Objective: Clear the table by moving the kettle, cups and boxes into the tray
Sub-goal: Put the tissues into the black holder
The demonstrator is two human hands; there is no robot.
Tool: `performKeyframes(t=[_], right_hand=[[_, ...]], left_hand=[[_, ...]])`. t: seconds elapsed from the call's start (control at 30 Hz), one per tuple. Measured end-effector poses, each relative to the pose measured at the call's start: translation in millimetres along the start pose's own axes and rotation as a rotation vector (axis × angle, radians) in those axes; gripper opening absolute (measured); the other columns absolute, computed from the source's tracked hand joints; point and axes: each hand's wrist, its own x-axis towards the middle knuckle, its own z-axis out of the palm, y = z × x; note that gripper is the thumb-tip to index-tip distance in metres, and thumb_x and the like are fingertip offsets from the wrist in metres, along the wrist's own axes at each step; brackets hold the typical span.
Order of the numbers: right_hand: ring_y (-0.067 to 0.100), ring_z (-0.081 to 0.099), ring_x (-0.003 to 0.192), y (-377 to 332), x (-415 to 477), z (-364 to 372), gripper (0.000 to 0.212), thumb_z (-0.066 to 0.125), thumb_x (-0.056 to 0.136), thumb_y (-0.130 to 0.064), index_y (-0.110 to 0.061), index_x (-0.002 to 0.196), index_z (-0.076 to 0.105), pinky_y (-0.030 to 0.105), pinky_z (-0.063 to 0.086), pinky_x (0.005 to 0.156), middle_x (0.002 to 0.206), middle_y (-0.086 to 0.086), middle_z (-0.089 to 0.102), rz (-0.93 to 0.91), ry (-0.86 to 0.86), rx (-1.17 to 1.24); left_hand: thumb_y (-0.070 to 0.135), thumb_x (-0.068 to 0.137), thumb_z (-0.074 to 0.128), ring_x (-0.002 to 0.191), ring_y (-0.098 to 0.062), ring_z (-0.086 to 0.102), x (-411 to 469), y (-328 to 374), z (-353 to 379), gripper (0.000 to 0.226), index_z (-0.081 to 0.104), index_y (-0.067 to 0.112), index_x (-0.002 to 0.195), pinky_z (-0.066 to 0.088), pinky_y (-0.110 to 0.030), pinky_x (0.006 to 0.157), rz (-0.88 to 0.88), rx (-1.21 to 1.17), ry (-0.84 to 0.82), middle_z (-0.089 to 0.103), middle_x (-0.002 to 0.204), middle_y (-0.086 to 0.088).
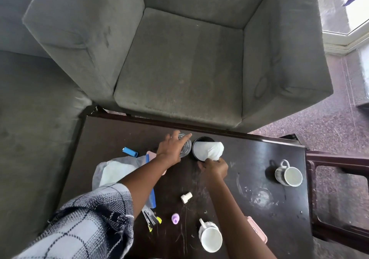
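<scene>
Left hand (170,148) being held spread over a clear glass (185,149), white bag (207,150) in a dark bowl (203,138) being pinched by right hand (214,168), just beside, on the tabletop (119,135)

A loose woven sleeve (85,224), pale grey with black and dark-blue check lines, covers the left arm to the elbow at 7 o'clock. The left hand (169,148) and right hand (214,168) are bare.

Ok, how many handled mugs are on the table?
2. One mug sits near the table's right edge; the second mug sits at the near edge. Others may be hidden from view.
</scene>
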Motion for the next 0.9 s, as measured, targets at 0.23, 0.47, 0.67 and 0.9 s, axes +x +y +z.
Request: performKeyframes(t=[0.23, 0.47, 0.67, 0.9], right_hand=[[0.028, 0.067, 0.065, 0, -2, -5, 0.03, 0.059, 0.078, 0.013, 0.002, 0.106, 0.062, 0.035, 0.058, 0.064, 0.074, 0.009, 0.06, -0.008, -0.049, -0.027], [0.014, 0.064, 0.047, 3, -6, -7, 0.027, 0.061, 0.082, 0.006, 0.002, 0.108, 0.062, 0.018, 0.051, 0.04, 0.085, 0.019, 0.07, -0.057, -0.046, -0.108], [0.014, 0.059, 0.053, 10, -13, -15, 0.039, 0.063, 0.082, -0.001, -0.006, 0.12, 0.054, 0.018, 0.048, 0.036, 0.091, 0.018, 0.068, -0.077, -0.096, -0.137], [0.022, 0.055, 0.054, 47, -40, -26, 0.022, 0.057, 0.082, 0.003, -0.008, 0.101, 0.053, 0.022, 0.046, 0.041, 0.091, 0.019, 0.064, -0.067, -0.101, -0.253]], left_hand=[[0.019, 0.076, 0.074, 0.126, -0.03, 0.035, -1, 0, 0, 0.093, 0.015, 0.038, 0.146, 0.048, -0.042, 0.091, 0.01, -0.005, 0.004, 0.02, 0.148, -0.004], [0.02, 0.076, 0.074, 0.126, -0.031, 0.036, -1, 0, 0, 0.091, 0.018, 0.037, 0.145, 0.047, -0.042, 0.092, 0.024, 0.0, 0.011, 0.022, 0.147, -0.005], [0.028, 0.07, 0.079, 0.137, -0.035, 0.025, -8, -3, 6, 0.11, 0.002, 0.034, 0.148, 0.038, -0.045, 0.103, 0.041, -0.146, 0.069, 0.006, 0.157, -0.008], [0.046, 0.082, 0.044, 0.129, -0.028, 0.043, -62, -30, 24, 0.065, 0.038, 0.017, 0.14, 0.038, -0.04, 0.103, 0.052, -0.34, 0.447, 0.043, 0.143, -0.01]])
